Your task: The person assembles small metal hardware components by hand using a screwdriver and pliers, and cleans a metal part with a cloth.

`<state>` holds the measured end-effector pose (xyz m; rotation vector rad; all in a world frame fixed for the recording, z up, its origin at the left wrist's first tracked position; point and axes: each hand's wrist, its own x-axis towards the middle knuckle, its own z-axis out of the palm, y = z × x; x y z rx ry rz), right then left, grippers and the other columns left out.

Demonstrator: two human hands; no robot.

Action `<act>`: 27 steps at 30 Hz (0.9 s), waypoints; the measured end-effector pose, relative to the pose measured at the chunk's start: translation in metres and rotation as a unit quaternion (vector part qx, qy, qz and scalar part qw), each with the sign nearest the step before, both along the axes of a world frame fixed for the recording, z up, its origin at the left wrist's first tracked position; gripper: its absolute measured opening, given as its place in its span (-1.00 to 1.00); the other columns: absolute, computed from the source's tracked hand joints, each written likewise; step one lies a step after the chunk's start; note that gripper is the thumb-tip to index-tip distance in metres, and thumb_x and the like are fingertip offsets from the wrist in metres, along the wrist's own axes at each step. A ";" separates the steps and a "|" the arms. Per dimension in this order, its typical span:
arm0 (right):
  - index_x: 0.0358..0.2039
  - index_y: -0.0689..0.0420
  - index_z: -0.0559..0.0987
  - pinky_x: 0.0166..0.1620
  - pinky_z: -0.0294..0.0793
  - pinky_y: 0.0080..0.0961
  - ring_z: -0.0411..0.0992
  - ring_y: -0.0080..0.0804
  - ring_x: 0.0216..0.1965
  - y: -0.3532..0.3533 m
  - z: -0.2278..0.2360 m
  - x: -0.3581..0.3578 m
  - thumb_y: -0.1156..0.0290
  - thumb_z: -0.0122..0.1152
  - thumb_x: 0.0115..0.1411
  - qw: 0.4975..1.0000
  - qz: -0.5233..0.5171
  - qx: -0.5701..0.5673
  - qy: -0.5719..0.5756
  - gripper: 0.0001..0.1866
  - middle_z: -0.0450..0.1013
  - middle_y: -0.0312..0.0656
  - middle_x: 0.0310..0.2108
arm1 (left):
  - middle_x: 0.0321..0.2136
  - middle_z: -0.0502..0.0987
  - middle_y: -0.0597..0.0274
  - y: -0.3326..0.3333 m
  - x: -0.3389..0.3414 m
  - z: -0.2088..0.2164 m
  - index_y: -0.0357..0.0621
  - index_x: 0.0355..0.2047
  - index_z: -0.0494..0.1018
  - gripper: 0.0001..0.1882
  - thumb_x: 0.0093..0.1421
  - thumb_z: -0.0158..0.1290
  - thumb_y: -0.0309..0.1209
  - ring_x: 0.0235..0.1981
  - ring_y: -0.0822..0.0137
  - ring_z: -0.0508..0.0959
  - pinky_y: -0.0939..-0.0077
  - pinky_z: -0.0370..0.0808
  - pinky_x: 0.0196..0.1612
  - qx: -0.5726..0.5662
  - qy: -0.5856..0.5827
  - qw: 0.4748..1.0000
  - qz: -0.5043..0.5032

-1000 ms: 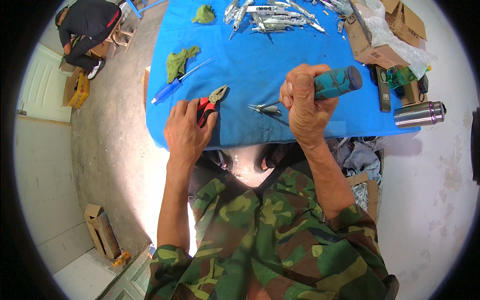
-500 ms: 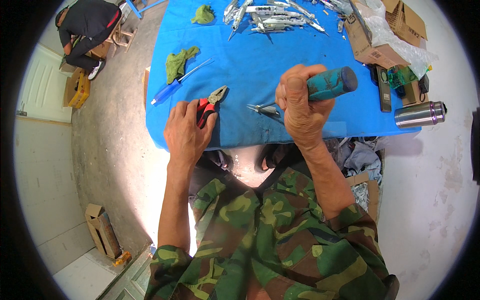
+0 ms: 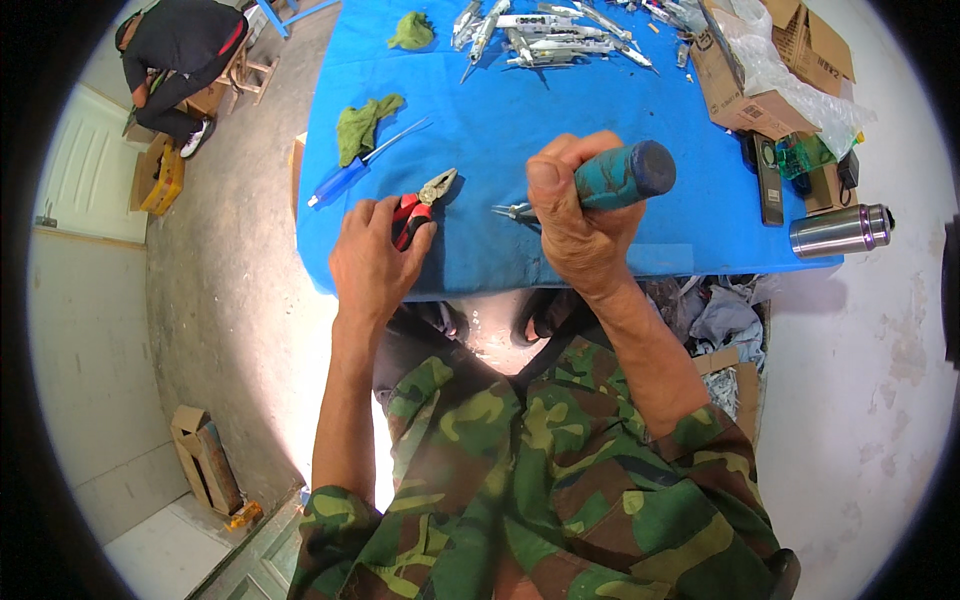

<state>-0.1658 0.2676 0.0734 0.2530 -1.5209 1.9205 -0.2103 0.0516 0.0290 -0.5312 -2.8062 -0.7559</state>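
My left hand (image 3: 375, 250) is closed around the red-and-black handles of a pair of combination pliers (image 3: 437, 187), lying on the blue cloth with the jaws pointing away from me. My right hand (image 3: 585, 225) grips a screwdriver (image 3: 618, 178) by its thick, worn teal handle, with the dark butt end tilted up to the right. Its shaft is mostly hidden behind the fist. Just left of that fist, a small pointed metal-and-white part (image 3: 515, 211) rests on the cloth, partly covered by the hand. I cannot tell whether the screwdriver's tip touches it.
A blue-handled screwdriver (image 3: 340, 184) and a green rag (image 3: 362, 132) lie at the left; another rag (image 3: 411, 31) is farther back. Several slim white devices (image 3: 560, 45) are piled at the far side. On the right are open cartons (image 3: 760, 110) and a steel flask (image 3: 840, 231).
My right hand has moved left with the screwdriver, now covering more of the small part. My left hand remains on the pliers. The view has shifted slightly.
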 end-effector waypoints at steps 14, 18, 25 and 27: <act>-0.27 0.11 0.51 -0.35 0.42 -0.57 0.39 -0.67 -0.42 0.000 0.001 -0.013 0.55 0.36 0.33 0.986 -0.070 0.141 -0.055 -0.85 0.49 -0.36 -0.43 | -0.18 0.63 0.24 0.026 0.016 0.172 -0.31 0.04 0.59 -0.56 0.18 0.41 -0.42 -0.17 0.49 0.59 0.57 0.55 -0.13 0.228 0.197 0.942 -0.150; -0.19 0.16 0.60 -0.31 0.49 -0.47 0.41 -0.59 -0.41 -0.008 0.016 -0.017 0.38 0.44 0.30 0.987 -0.043 0.155 -0.017 -0.81 0.53 -0.27 -0.43 | -0.14 0.66 0.18 0.029 0.022 0.188 -0.22 0.03 0.60 -0.53 0.05 0.34 -0.56 -0.19 0.37 0.65 0.49 0.59 -0.17 0.076 0.226 0.951 -0.198; -0.23 0.14 0.57 -0.33 0.45 -0.45 0.36 -0.59 -0.40 -0.008 0.027 -0.013 0.35 0.43 0.30 0.981 -0.033 0.177 -0.074 -0.80 0.47 -0.32 -0.46 | -0.09 0.68 0.17 0.025 0.013 0.204 -0.21 0.08 0.60 -0.56 0.16 0.29 -0.61 -0.18 0.37 0.67 0.47 0.62 -0.09 0.081 0.279 0.935 -0.202; -0.31 0.13 0.51 -0.36 0.40 -0.46 0.27 -0.60 -0.43 -0.006 0.028 -0.014 0.32 0.46 0.31 0.983 -0.030 0.153 -0.101 -0.74 0.39 -0.37 -0.49 | -0.07 0.68 0.18 0.028 0.011 0.212 -0.25 0.11 0.59 -0.61 0.26 0.26 -0.60 -0.17 0.43 0.65 0.53 0.61 -0.06 0.182 0.287 0.929 -0.146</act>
